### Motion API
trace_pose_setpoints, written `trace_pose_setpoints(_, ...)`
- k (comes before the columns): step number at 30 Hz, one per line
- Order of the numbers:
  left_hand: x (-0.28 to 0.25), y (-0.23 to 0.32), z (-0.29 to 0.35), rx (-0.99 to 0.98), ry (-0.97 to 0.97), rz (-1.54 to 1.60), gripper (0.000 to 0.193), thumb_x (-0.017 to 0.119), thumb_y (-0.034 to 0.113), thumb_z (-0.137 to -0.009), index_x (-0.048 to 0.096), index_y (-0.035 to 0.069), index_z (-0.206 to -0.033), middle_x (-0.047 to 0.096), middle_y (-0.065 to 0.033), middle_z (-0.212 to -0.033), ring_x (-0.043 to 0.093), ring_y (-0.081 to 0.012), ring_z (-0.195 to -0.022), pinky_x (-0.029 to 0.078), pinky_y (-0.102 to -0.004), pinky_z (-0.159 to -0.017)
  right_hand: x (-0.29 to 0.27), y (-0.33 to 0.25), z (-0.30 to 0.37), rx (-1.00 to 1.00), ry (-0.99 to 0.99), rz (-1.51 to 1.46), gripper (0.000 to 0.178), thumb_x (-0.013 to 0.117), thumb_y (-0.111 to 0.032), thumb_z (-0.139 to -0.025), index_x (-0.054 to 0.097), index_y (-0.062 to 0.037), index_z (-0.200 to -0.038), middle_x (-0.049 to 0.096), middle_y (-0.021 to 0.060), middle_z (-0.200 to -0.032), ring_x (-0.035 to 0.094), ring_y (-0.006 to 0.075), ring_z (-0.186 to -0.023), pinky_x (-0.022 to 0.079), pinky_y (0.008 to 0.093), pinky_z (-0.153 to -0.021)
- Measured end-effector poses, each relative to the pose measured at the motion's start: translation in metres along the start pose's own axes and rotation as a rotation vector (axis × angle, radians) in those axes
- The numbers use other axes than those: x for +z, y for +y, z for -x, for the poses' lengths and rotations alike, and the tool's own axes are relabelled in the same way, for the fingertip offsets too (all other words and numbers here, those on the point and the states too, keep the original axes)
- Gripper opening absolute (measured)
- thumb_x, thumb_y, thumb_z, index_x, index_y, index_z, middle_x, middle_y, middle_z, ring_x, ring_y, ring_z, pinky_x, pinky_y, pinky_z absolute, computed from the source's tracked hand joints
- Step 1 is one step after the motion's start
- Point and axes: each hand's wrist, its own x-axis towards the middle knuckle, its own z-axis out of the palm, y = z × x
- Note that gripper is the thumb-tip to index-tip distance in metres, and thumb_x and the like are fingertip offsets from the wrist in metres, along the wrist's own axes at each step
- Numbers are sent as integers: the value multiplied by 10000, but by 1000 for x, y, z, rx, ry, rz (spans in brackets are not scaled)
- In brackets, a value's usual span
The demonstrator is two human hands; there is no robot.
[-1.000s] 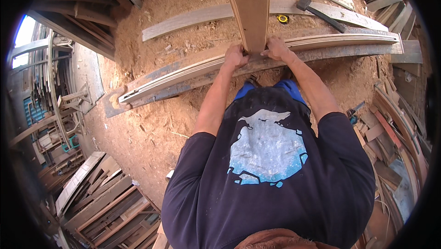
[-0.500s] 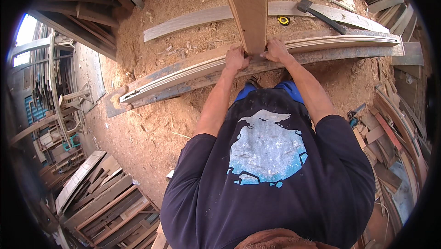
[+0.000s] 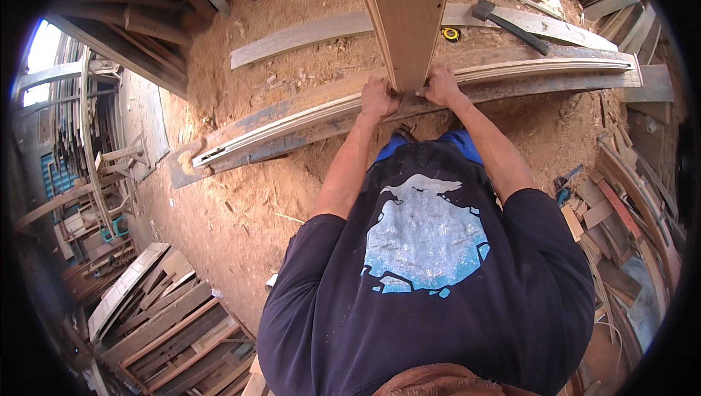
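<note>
A brown wooden board [image 3: 410,20] runs away from me at the top middle, and its narrow near end sits between my hands. My left hand [image 3: 379,99] has its fingers curled against the left side of that end. On the other side, my right hand [image 3: 441,87] grips the board's right edge with bent fingers. Under both hands crosses a long pale wooden strip [image 3: 540,70] with a groove along it. It lies lengthwise on a worn plank bench [image 3: 482,94]. The board's end meets the strip, but my fingers partly hide the contact.
Beyond the bench lie a pale plank [image 3: 299,40], a black-handled hammer [image 3: 511,27] and a yellow tape measure [image 3: 451,34]. Sawdust covers the ground [image 3: 219,213]. Stacked wood [image 3: 164,316] stands at lower left, with timber offcuts [image 3: 606,213] at right. A blue-handled clamp-like tool [image 3: 563,190] lies there.
The board's far part has swung slightly right and its face looks broader. Both hands stay on its near end, having shifted very little with it.
</note>
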Motion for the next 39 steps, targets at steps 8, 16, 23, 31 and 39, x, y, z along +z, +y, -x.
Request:
trace_pose_setpoints(8, 10, -7, 3, 32, -7, 24, 497, 803, 321, -724, 672, 117, -1158, 727, -137, -937, 627, -394, -954, 519, -522, -831, -5, -6, 17, -30, 123, 101, 572, 837, -378, -750, 687, -88, -1220, 596, 163, -1309, 508, 394, -1292, 411, 524, -1081)
trace_pose_setpoints(16, 18, -10, 6, 60, 72, 53, 466, 818, 297, -715, 684, 155, -1137, 730, -104, -908, 647, -391, -935, 518, -520, -819, -28, 2, 77, 266, 307, -58, 501, 781, -241, -847, 638, -127, -1313, 489, 158, -1464, 438, 400, -1361, 401, 531, -1100)
trace_pose_setpoints(23, 13, -3, 1, 104, 88, 163, 243, 841, 248, -708, 783, 122, -908, 758, -123, -862, 702, -368, -842, 560, -478, -756, 25, 95, 151, 474, 382, -250, 362, 784, -268, -843, 724, -106, -1162, 660, 181, -1247, 570, 390, -1226, 463, 481, -1052)
trace_pose_setpoints(31, 12, 11, 4, 58, 90, 469, 308, 829, 102, -762, 747, 55, -1056, 763, -113, -1027, 730, -237, -996, 581, -383, -846, 82, 126, 256, 943, 179, -550, 304, 748, -295, -835, 776, -40, -999, 740, 234, -1050, 697, 394, -1058, 540, 459, -942)
trace_pose_setpoints(39, 14, -39, 62, -297, 207, -669, 975, 807, 578, -788, 394, 119, -1543, 364, -276, -1583, 426, -485, -1394, 377, -616, -1099, 138, 151, 372, 1146, 117, -769, 336, 720, -333, -828, 773, -18, -932, 732, 270, -950, 714, 411, -968, 550, 472, -840)
